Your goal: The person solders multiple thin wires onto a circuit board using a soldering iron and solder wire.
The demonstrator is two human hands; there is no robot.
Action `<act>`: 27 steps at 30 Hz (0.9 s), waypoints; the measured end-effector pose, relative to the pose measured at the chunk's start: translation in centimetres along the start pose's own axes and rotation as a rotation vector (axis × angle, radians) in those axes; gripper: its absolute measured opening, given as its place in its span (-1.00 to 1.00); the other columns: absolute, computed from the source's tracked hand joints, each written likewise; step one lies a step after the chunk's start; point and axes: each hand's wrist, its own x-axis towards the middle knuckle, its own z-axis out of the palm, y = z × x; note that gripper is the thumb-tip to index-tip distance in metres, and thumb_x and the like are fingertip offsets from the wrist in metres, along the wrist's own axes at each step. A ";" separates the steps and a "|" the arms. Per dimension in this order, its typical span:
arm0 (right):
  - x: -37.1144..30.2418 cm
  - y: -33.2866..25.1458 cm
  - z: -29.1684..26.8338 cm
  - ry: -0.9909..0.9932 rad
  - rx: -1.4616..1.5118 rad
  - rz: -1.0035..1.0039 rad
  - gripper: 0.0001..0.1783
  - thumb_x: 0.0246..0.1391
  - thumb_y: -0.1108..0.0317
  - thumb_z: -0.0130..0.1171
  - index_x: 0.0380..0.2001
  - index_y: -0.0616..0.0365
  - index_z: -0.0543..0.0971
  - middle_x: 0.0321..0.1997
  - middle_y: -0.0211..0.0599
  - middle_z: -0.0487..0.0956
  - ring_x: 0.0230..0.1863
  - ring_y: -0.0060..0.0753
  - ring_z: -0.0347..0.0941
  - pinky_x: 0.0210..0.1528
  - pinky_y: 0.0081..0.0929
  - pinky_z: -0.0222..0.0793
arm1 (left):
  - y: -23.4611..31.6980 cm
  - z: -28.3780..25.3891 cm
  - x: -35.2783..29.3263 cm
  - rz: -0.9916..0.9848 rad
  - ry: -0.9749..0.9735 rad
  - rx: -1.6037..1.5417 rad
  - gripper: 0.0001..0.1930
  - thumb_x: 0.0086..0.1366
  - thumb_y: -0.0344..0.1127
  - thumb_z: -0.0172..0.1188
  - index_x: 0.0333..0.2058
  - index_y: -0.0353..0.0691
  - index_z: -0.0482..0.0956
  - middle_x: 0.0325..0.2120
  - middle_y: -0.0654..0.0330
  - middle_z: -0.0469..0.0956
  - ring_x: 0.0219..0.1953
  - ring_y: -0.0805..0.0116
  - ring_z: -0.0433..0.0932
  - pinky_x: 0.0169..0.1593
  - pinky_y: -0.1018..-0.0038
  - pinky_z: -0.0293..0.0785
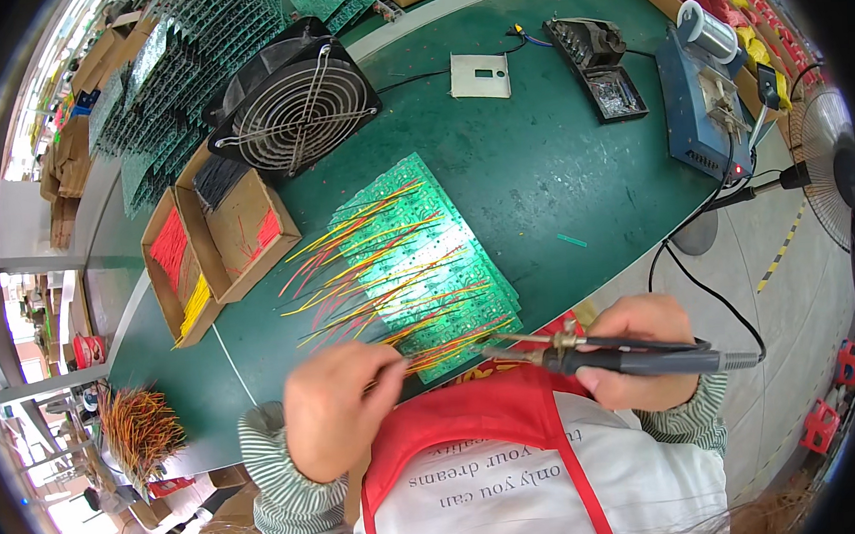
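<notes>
A green circuit board panel [417, 258] lies on the bench in front of me, on top of at least one more panel. Rows of red, yellow and black wires [351, 281] stick out from it to the left. My right hand [645, 352] grips a soldering iron [635, 360] with a thin metal solder-feed tube along it; the tip points left over the board's near edge. At the near left corner is my left hand [343, 402], fingers pinched together beside the nearest wires. What they pinch, if anything, is hidden.
A cardboard box [244, 272] of cut wires stands left, below a black fan [294, 110]. Stacked circuit boards [167, 87] fill the far left. A wire bundle [141, 432] sits near left. At right are a blue soldering station [695, 108], a black tray [617, 93] and a trailing cable [714, 295].
</notes>
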 end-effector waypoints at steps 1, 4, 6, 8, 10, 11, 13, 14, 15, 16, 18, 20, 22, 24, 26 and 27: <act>0.0 0.1 0.5 -0.027 -0.041 -0.025 -0.80 -0.33 0.42 0.33 -0.57 0.20 0.51 -0.68 -0.40 0.49 -0.67 -0.58 0.40 -0.64 -0.61 0.24 | -0.2 0.4 -0.7 -0.017 -0.079 -0.061 -0.89 0.02 -0.42 0.27 -0.44 -0.27 0.56 -0.53 0.11 0.54 -0.50 0.13 0.52 -0.43 0.33 0.44; 0.5 -0.8 1.7 -0.109 0.029 0.067 -0.81 -0.31 0.42 0.32 -0.57 0.19 0.51 -0.68 -0.40 0.50 -0.68 -0.60 0.39 -0.64 -0.61 0.24 | -0.6 1.5 -1.5 -0.062 -0.169 -0.157 -0.88 0.01 -0.41 0.27 -0.45 -0.28 0.55 -0.55 0.13 0.51 -0.56 0.20 0.49 -0.49 0.38 0.41; 0.6 -0.9 2.2 -0.106 0.042 0.071 -0.83 -0.30 0.43 0.31 -0.57 0.19 0.51 -0.68 -0.40 0.50 -0.68 -0.63 0.38 -0.63 -0.62 0.24 | -1.1 2.0 -1.6 -0.071 -0.147 -0.219 -0.90 0.02 -0.47 0.27 -0.48 -0.33 0.53 -0.60 0.19 0.46 -0.65 0.42 0.38 -0.58 0.55 0.29; 0.5 -0.8 2.7 -0.093 0.120 0.155 -0.84 -0.28 0.44 0.30 -0.57 0.19 0.51 -0.68 -0.41 0.49 -0.68 -0.64 0.39 -0.63 -0.63 0.24 | -1.3 2.1 -1.7 -0.079 -0.150 -0.229 -0.90 0.02 -0.47 0.27 -0.48 -0.33 0.53 -0.60 0.19 0.46 -0.65 0.42 0.37 -0.58 0.56 0.29; 0.4 -0.7 2.9 -0.099 0.119 0.164 -0.84 -0.28 0.45 0.29 -0.57 0.19 0.50 -0.68 -0.41 0.49 -0.68 -0.64 0.39 -0.63 -0.64 0.24 | -1.5 2.1 -1.8 -0.085 -0.157 -0.236 -0.90 0.02 -0.47 0.27 -0.48 -0.33 0.52 -0.59 0.19 0.46 -0.65 0.43 0.37 -0.57 0.57 0.30; 0.4 -0.7 3.0 -0.103 0.121 0.174 -0.85 -0.27 0.46 0.29 -0.57 0.20 0.50 -0.69 -0.41 0.49 -0.67 -0.65 0.39 -0.63 -0.64 0.24 | -1.5 2.1 -1.8 -0.088 -0.157 -0.243 -0.90 0.02 -0.47 0.26 -0.48 -0.33 0.52 -0.60 0.20 0.46 -0.65 0.44 0.37 -0.57 0.57 0.30; 0.6 -0.8 3.1 -0.099 0.099 0.157 -0.85 -0.27 0.46 0.29 -0.57 0.20 0.50 -0.69 -0.41 0.49 -0.68 -0.65 0.39 -0.63 -0.64 0.24 | -1.6 2.0 -1.8 -0.091 -0.159 -0.250 -0.90 0.01 -0.47 0.26 -0.49 -0.33 0.52 -0.60 0.20 0.46 -0.65 0.44 0.37 -0.57 0.57 0.30; 0.7 -0.7 3.2 -0.094 0.079 0.141 -0.85 -0.27 0.46 0.29 -0.58 0.20 0.50 -0.69 -0.41 0.49 -0.68 -0.66 0.38 -0.63 -0.64 0.23 | -1.7 2.0 -1.8 -0.091 -0.163 -0.261 -0.90 0.01 -0.46 0.26 -0.49 -0.33 0.52 -0.60 0.21 0.46 -0.65 0.46 0.36 -0.57 0.58 0.29; 0.7 -0.7 3.3 -0.094 0.078 0.143 -0.85 -0.27 0.46 0.29 -0.58 0.20 0.50 -0.69 -0.41 0.49 -0.68 -0.66 0.38 -0.63 -0.64 0.23 | -1.7 1.9 -1.8 -0.090 -0.169 -0.273 -0.90 0.01 -0.46 0.26 -0.49 -0.33 0.52 -0.60 0.21 0.46 -0.65 0.47 0.35 -0.57 0.58 0.29; 0.8 -0.6 3.3 -0.094 0.095 0.135 -0.85 -0.28 0.47 0.29 -0.58 0.20 0.50 -0.69 -0.41 0.49 -0.69 -0.66 0.38 -0.63 -0.64 0.23 | -1.8 1.9 -1.8 -0.090 -0.170 -0.275 -0.90 0.01 -0.46 0.26 -0.49 -0.33 0.52 -0.60 0.21 0.46 -0.65 0.47 0.35 -0.57 0.58 0.29; 0.9 -0.4 3.5 -0.096 0.112 0.129 -0.85 -0.28 0.47 0.29 -0.58 0.20 0.50 -0.70 -0.41 0.48 -0.70 -0.66 0.37 -0.64 -0.64 0.22 | -1.8 1.8 -1.7 -0.088 -0.185 -0.276 -0.89 0.00 -0.46 0.27 -0.49 -0.33 0.52 -0.60 0.22 0.46 -0.66 0.49 0.33 -0.57 0.60 0.28; 0.9 -0.2 3.6 -0.086 0.112 0.108 -0.85 -0.29 0.48 0.29 -0.59 0.20 0.49 -0.71 -0.42 0.48 -0.71 -0.67 0.37 -0.65 -0.65 0.21 | -1.9 1.8 -1.6 -0.082 -0.181 -0.281 -0.89 0.00 -0.46 0.27 -0.49 -0.33 0.52 -0.59 0.22 0.47 -0.66 0.49 0.33 -0.57 0.60 0.27; 1.2 -0.2 3.5 -0.104 0.098 0.085 -0.84 -0.29 0.48 0.30 -0.59 0.20 0.49 -0.71 -0.43 0.47 -0.71 -0.67 0.36 -0.66 -0.65 0.21 | -2.0 1.9 -1.6 -0.077 -0.175 -0.285 -0.89 -0.01 -0.46 0.27 -0.49 -0.33 0.52 -0.59 0.22 0.47 -0.66 0.50 0.32 -0.57 0.60 0.27; 1.2 -0.1 3.4 -0.119 0.083 0.062 -0.84 -0.29 0.48 0.30 -0.59 0.21 0.49 -0.72 -0.43 0.47 -0.71 -0.67 0.36 -0.66 -0.65 0.20 | -2.1 2.0 -1.6 -0.081 -0.181 -0.288 -0.89 -0.01 -0.46 0.27 -0.49 -0.33 0.52 -0.59 0.22 0.47 -0.66 0.49 0.32 -0.57 0.60 0.27; 0.9 0.0 3.3 -0.088 0.097 0.086 -0.83 -0.30 0.48 0.30 -0.59 0.21 0.49 -0.73 -0.45 0.47 -0.72 -0.67 0.36 -0.66 -0.65 0.20 | -2.0 1.9 -1.6 -0.077 -0.184 -0.276 -0.89 -0.01 -0.46 0.27 -0.49 -0.33 0.52 -0.59 0.22 0.47 -0.66 0.49 0.34 -0.57 0.60 0.28; 0.9 0.0 3.1 -0.089 0.097 0.086 -0.83 -0.30 0.48 0.30 -0.59 0.21 0.49 -0.73 -0.45 0.47 -0.72 -0.67 0.36 -0.66 -0.65 0.20 | -2.0 1.9 -1.6 -0.076 -0.188 -0.264 -0.88 -0.01 -0.46 0.27 -0.49 -0.33 0.53 -0.58 0.22 0.47 -0.65 0.48 0.35 -0.56 0.59 0.29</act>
